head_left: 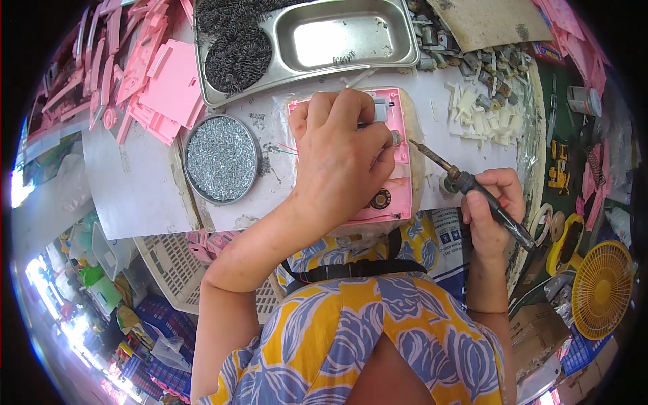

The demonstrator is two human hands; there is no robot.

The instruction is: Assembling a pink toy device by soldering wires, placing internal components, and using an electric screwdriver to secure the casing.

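Observation:
My right hand (494,214) grips the dark handle of a soldering iron (464,181). The iron's tip points up and left, close to the right edge of a pink plastic housing (402,187) on the table. Over that housing lies my left hand (336,154), its fingers curled down into it. Beside its thumb and forefinger shows a small metallic part (396,138); whether they pinch it I cannot tell. A grey block (381,112) sits in the housing's upper part, and a round black part (381,199) in its lower part. Thin red wires stick out at the left.
A round tin of small screws (221,159) stands left of the housing. Behind is a metal tray (290,64) with dark springs (236,57). Pink plastic panels (165,91) pile up at the left, white plastic pieces (482,118) and small motors (439,40) at the right.

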